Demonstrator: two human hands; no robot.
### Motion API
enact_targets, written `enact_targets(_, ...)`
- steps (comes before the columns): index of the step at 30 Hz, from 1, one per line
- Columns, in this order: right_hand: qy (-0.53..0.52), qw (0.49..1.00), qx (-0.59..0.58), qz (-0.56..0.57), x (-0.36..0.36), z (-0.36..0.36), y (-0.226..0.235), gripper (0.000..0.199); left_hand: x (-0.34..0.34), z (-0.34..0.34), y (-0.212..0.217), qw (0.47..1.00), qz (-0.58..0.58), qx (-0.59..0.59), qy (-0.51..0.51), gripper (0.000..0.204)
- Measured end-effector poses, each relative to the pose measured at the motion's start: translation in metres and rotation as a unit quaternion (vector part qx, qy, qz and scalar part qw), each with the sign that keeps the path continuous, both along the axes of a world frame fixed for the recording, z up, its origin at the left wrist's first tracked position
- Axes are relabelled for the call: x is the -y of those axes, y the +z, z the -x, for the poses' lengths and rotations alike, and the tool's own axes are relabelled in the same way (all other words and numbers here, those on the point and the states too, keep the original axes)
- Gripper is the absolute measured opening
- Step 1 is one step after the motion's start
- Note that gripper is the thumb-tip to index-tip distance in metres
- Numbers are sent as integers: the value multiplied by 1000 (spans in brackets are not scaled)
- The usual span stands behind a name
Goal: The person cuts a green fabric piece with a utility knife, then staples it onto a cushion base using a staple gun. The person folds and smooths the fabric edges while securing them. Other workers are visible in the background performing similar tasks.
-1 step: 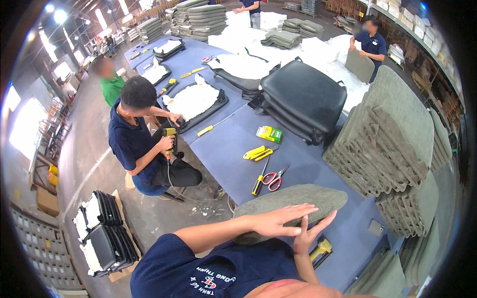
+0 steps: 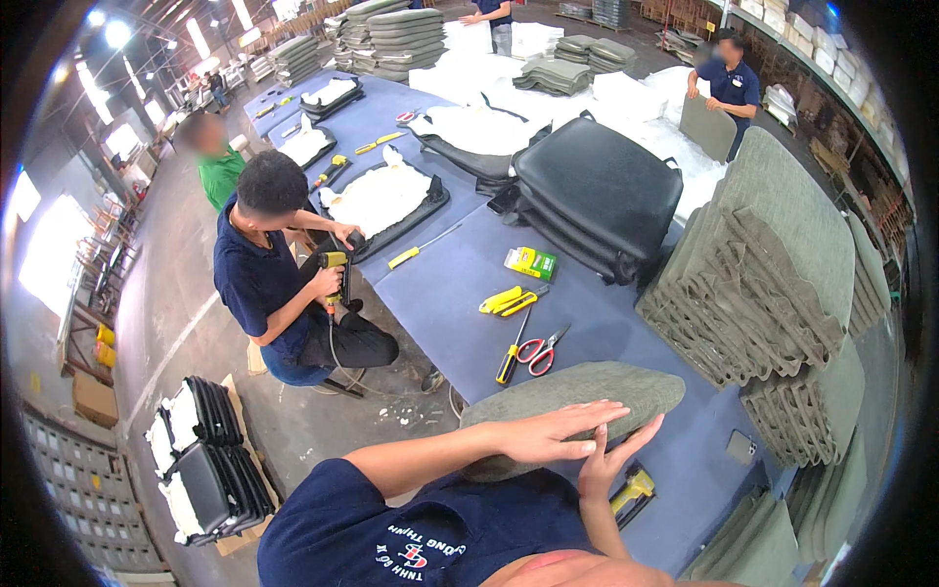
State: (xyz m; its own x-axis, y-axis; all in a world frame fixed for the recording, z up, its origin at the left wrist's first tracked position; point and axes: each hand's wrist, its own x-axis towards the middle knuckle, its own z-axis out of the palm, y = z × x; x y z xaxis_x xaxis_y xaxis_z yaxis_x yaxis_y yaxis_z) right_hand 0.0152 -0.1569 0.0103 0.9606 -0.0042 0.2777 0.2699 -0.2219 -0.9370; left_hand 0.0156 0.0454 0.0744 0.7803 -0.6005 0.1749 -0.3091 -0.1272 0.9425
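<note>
A grey-green oval felt pad lies on the blue table right in front of me. My left hand rests flat on the pad's near side, fingers stretched out and pointing right. My right hand comes up from below with straight fingers touching the pad's near edge, just beneath the left hand. Neither hand grips anything. A yellow hand tool lies on the table beside my right wrist.
Red scissors, a yellow-handled screwdriver, yellow cutters and a small box lie beyond the pad. Black cushions and felt stacks stand behind and right. A seated person works at left.
</note>
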Motion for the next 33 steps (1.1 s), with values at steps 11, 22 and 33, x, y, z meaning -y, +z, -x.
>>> enact_targets(11,11,935,292,203,2,-33,-8,81,25,-55,-7,995,80,-50,-41,90)
enact_targets(22,-3,959,170,228,-23,-40,-9,70,34,-73,-60,995,86,-31,45,90)
enact_targets(33,-52,987,103,116,-11,-31,-7,55,46,-87,-86,993,42,-89,63,89)
